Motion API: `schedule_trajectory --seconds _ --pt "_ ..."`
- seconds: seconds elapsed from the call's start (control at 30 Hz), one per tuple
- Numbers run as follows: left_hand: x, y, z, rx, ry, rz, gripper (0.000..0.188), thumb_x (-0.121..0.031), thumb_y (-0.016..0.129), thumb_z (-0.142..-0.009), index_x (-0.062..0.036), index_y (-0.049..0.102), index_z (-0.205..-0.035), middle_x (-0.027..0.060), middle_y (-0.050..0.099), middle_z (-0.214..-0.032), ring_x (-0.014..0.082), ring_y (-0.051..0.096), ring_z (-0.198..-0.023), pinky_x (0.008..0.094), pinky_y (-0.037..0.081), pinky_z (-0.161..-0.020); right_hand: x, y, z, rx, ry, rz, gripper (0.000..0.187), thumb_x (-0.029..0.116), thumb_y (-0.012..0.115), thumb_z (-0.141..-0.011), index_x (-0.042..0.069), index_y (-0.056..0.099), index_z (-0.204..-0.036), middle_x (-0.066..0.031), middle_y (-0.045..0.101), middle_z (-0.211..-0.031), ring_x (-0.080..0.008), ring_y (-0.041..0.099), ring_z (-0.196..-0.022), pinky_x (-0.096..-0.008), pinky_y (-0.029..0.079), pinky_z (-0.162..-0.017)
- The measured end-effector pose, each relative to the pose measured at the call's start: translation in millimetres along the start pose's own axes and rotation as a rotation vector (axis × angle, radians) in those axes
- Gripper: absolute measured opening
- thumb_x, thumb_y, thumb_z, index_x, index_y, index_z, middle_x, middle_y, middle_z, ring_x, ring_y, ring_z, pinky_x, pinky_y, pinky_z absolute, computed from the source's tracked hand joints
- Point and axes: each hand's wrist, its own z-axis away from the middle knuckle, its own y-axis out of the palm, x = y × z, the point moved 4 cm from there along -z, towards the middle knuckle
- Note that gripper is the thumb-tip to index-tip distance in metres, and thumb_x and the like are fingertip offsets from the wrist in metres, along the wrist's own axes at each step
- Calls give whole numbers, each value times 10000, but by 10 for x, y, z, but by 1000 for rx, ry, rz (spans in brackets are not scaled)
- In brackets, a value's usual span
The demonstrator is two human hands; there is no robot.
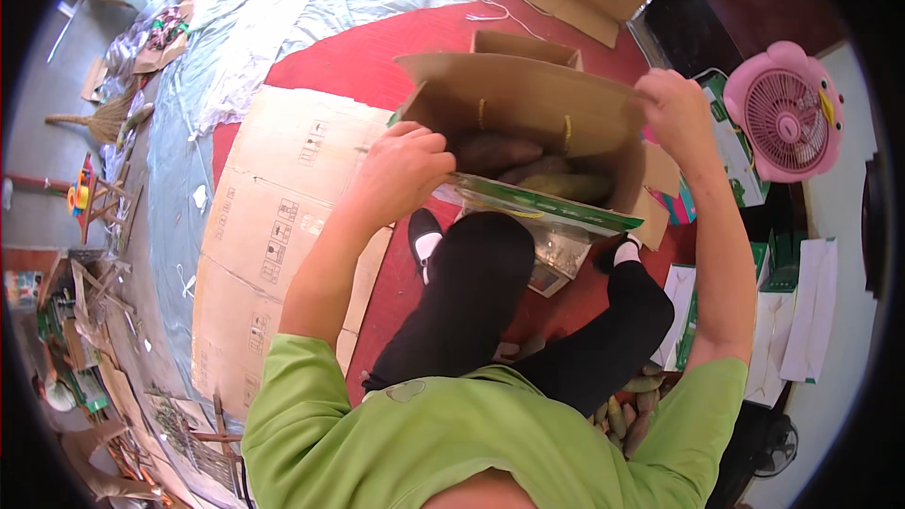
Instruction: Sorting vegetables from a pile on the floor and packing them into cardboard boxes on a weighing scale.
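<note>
An open cardboard carton (613,155) with a green and white printed outside stands on the red floor covering, between my knees and a little ahead. Inside lie several large oblong pieces of produce (556,184), brownish and greenish; their exact kind is unclear. Two yellow cord loops (567,127) hang on the inner side of its far wall. My left hand (407,168) is closed with curled fingers at the carton's left edge. At the far right corner, my right hand (675,116) pinches the top edge of the raised far flap (528,80).
Flattened cardboard (273,198) lies to my left, beside pale plastic sheeting (179,226). A pink fan (784,113) and white-and-green cartons (806,311) stand at right. More loose produce (622,415) lies by my right leg. A straw broom (104,120) lies far left.
</note>
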Motion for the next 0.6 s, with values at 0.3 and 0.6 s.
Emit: schedule_trajectory --seconds 0.3,0.6 --pt "322 -741 1239 -69 -217 -225 54 -88 606 -719 -88 563 -686 74 463 -682 259 547 -736 399 463 -868 1450 438 -727 -89 -275 -98 81 210 667 -718 137 642 -744 -24 632 -796 -227 634 -828 -410 462 -666" --pt "288 -1167 2836 108 -625 -514 53 -79 581 -733 -73 585 -681 94 480 -689 280 542 -761 422 426 -933 3348 1308 -769 137 -321 -310 110 163 594 -718 113 681 -763 -79 664 -791 -255 649 -800 -427 447 -691"
